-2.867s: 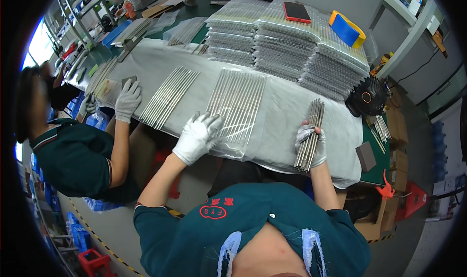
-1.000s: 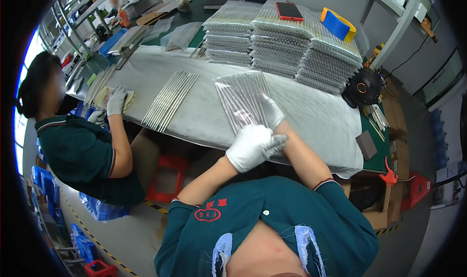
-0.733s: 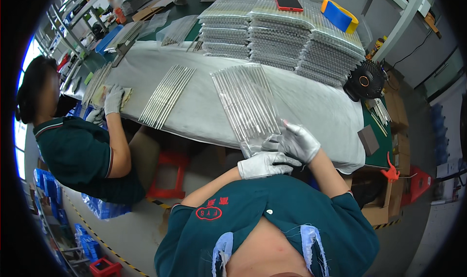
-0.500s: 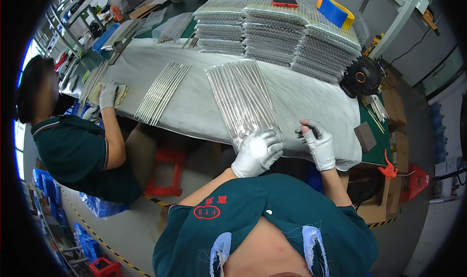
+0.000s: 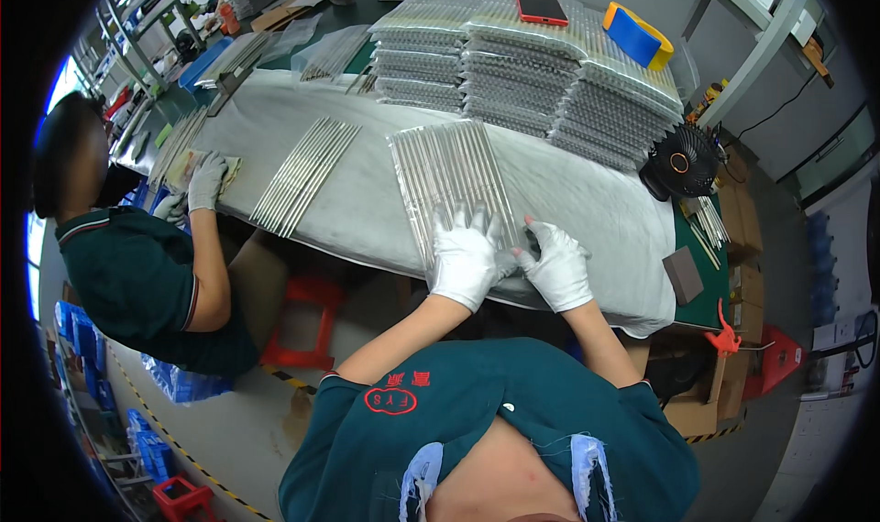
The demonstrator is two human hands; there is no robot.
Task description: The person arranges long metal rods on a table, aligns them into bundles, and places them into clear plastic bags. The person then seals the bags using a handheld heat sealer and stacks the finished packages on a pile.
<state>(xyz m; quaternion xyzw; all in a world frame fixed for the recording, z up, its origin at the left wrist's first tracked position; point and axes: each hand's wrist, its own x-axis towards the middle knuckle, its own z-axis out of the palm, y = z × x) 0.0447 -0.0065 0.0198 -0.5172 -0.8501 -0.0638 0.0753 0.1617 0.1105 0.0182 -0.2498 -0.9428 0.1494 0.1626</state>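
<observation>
A clear plastic bag of thin metal rods (image 5: pixel 451 160) lies flat in front of me, its rods side by side. Across its near end my left hand (image 5: pixel 465 256), in a white glove, rests palm down with the fingers spread. Close by the bag's near right corner is my right hand (image 5: pixel 555 263), gloved too, with bare thumb and forefinger tips held apart. Its thumb almost meets my left thumb; whether it touches the bag's edge I cannot tell. Left of the bag, a row of loose metal rods (image 5: pixel 306 175) lies on the white cloth (image 5: pixel 362 206).
Bubble-wrapped stacks (image 5: pixel 513 68) stand at the back, topped by a red-edged phone (image 5: pixel 541 7) and a blue-and-yellow tape roll (image 5: pixel 639 36). A black fan (image 5: pixel 680 161) and a grey block (image 5: pixel 683 275) are at right. A co-worker's gloved hand (image 5: pixel 207 181) works at the left.
My left hand has shifted left and spread flat over the bag. My right hand has come left to the bag's edge. The bagged rods lie more evenly in line.
</observation>
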